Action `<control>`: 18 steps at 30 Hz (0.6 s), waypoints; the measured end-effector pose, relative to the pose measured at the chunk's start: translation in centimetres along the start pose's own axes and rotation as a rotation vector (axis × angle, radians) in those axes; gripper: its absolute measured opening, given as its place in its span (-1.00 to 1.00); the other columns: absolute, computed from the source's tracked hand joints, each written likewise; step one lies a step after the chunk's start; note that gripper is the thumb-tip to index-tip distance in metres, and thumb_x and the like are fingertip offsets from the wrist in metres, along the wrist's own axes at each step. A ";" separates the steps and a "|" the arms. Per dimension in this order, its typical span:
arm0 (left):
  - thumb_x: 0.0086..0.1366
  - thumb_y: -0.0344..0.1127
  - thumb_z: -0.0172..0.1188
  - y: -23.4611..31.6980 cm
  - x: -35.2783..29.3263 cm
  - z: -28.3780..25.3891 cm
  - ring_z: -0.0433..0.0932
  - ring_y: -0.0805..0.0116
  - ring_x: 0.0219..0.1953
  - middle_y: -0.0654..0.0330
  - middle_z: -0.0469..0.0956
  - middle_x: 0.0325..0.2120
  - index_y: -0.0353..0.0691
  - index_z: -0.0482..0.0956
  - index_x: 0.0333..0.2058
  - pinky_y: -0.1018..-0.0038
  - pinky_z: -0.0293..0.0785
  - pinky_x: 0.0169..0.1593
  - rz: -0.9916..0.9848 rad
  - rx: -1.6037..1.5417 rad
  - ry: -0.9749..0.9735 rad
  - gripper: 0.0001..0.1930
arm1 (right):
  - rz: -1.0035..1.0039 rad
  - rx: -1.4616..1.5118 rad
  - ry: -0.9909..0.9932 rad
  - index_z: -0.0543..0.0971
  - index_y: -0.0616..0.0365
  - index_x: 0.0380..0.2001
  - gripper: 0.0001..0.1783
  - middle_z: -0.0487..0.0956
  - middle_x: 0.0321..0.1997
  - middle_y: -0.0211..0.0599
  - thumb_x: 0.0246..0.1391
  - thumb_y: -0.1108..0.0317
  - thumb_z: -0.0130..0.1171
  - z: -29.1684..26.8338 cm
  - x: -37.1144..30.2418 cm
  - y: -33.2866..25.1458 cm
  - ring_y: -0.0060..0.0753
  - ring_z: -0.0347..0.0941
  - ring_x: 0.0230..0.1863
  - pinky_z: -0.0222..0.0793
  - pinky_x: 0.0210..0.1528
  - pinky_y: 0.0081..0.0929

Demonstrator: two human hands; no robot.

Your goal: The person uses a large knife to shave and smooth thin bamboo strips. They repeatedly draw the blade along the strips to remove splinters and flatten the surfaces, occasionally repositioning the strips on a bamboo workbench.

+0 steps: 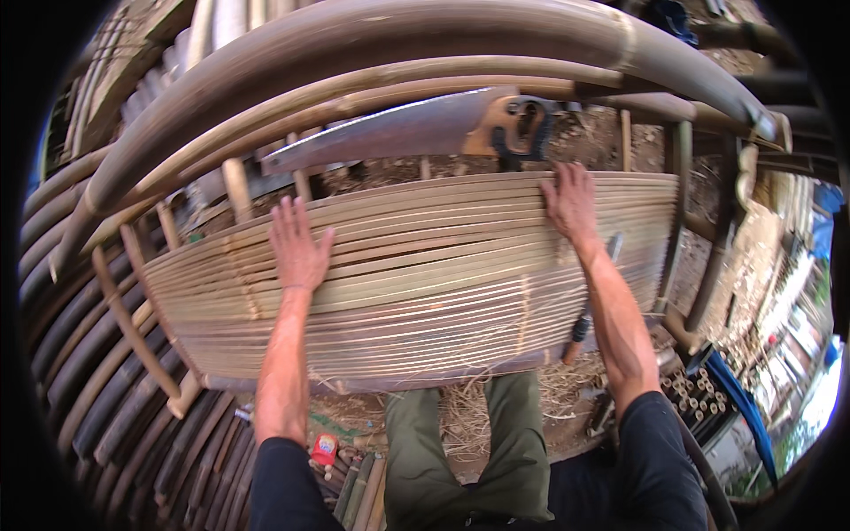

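A wide panel of thin bamboo slats spans the space in front of me, its slats running left to right. My left hand lies open on the upper slats left of the middle, fingers spread. On the far edge, right of the middle, my right hand rests with its fingers apart and holds nothing. Narrow dark gaps show between some slats. A handsaw with a wooden and black handle is beyond the far edge. Under my right forearm lies a knife-like tool with a dark handle, its blade partly hidden.
Thick bamboo poles form a rail beyond the saw. More dark poles are stacked at the left. Pale shavings litter the ground by my legs, near a red container. Cut bamboo ends are bundled at the right.
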State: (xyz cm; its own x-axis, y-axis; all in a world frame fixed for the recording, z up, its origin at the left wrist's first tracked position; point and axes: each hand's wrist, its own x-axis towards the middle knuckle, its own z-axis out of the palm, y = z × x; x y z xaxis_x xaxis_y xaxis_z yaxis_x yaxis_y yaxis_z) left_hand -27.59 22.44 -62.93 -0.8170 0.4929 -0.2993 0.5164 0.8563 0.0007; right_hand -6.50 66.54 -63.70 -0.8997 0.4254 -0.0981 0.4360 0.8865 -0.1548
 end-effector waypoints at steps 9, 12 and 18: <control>0.30 0.12 0.03 -0.6 -0.1 -0.6 -0.28 -0.03 0.44 0.05 -0.21 0.41 -0.13 -0.15 0.39 0.02 -0.22 0.40 0.028 -0.051 -0.035 -0.15 | 0.153 0.005 -0.101 0.30 0.16 0.19 -0.24 0.23 0.28 -0.03 0.13 -0.20 0.03 -0.9 -1.0 -0.1 0.07 -0.02 0.40 -0.08 0.40 -0.09; 0.30 0.12 0.04 -0.6 0.0 -0.9 -0.27 -0.03 0.44 0.05 -0.20 0.41 -0.11 -0.15 0.39 0.04 -0.21 0.40 0.044 -0.063 -0.045 -0.15 | 0.184 0.026 -0.112 0.28 0.15 0.20 -0.23 0.21 0.29 -0.05 0.12 -0.22 0.03 -1.3 -0.9 0.1 0.07 -0.04 0.41 -0.09 0.41 -0.10; 0.33 0.12 0.00 0.1 1.1 -2.3 -0.23 -0.09 0.42 -0.03 -0.18 0.40 -0.16 -0.14 0.38 0.05 -0.19 0.40 0.084 -0.056 -0.150 -0.17 | 0.368 0.211 0.116 0.16 0.19 0.27 -0.17 0.14 0.33 0.03 0.07 -0.02 0.19 -4.4 -4.6 -0.4 0.12 -0.05 0.41 -0.08 0.41 -0.07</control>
State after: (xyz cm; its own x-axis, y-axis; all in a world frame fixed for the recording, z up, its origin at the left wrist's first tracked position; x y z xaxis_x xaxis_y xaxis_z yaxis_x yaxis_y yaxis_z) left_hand -29.00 23.42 -61.02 -0.7218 0.5383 -0.4350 0.5629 0.8223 0.0836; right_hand -2.62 65.06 -58.88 -0.6749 0.7341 -0.0747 0.7116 0.6207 -0.3292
